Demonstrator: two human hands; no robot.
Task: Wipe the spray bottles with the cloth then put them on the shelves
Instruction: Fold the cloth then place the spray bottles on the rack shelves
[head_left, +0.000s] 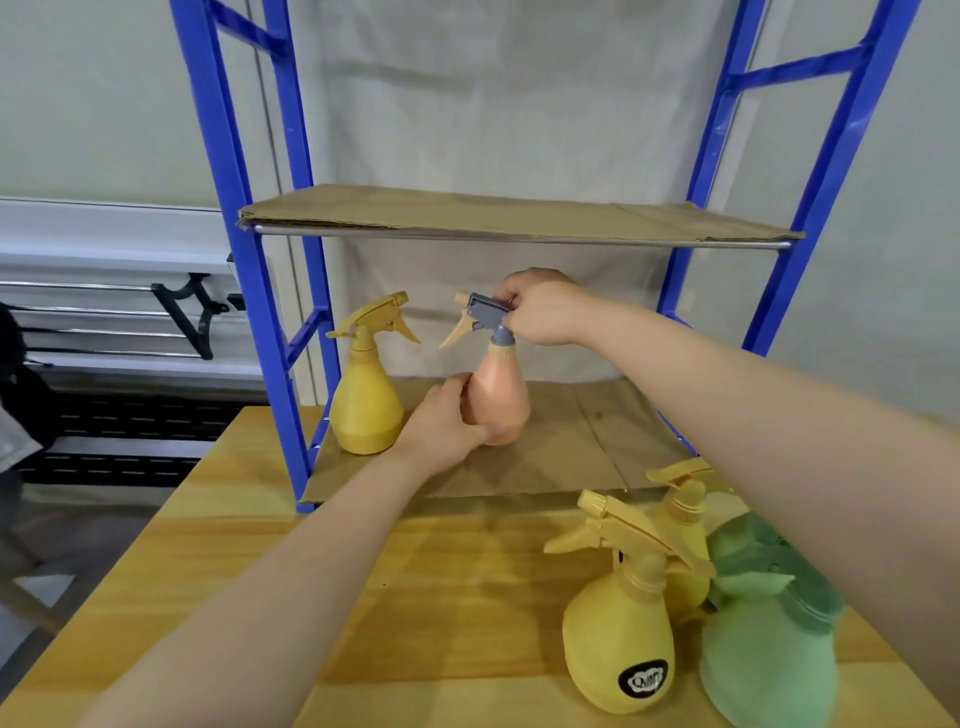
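Your right hand pinches the grey spray head of the peach spray bottle; your left hand grips its belly. It stands on the lower shelf, yellow spray bottle just left.

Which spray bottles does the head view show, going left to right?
Yellow bottle on the lower shelf → pink bottle held in both hands → front yellow bottle with a black label on the table → green bottle.
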